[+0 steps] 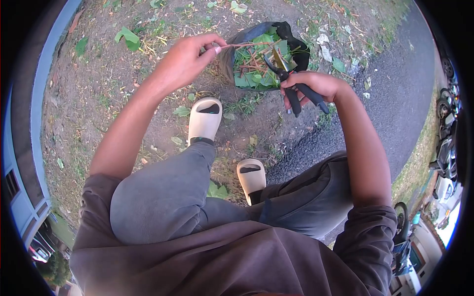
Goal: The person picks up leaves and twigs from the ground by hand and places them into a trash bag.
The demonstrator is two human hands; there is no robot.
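From the head view, the left hand is raised over the dirt, thumb and fingers pressed together, pinching one end of a thin twig. The twig runs level toward the right, across the mouth of a black bag stuffed with green leaves. The right hand is curled tight around the black handles of shears, whose blades point up at the twig's far end, right over the bag. Whether the blades bite the twig, I cannot tell. Pale sandals stand on the ground below the bag, and a dark path runs along the right.
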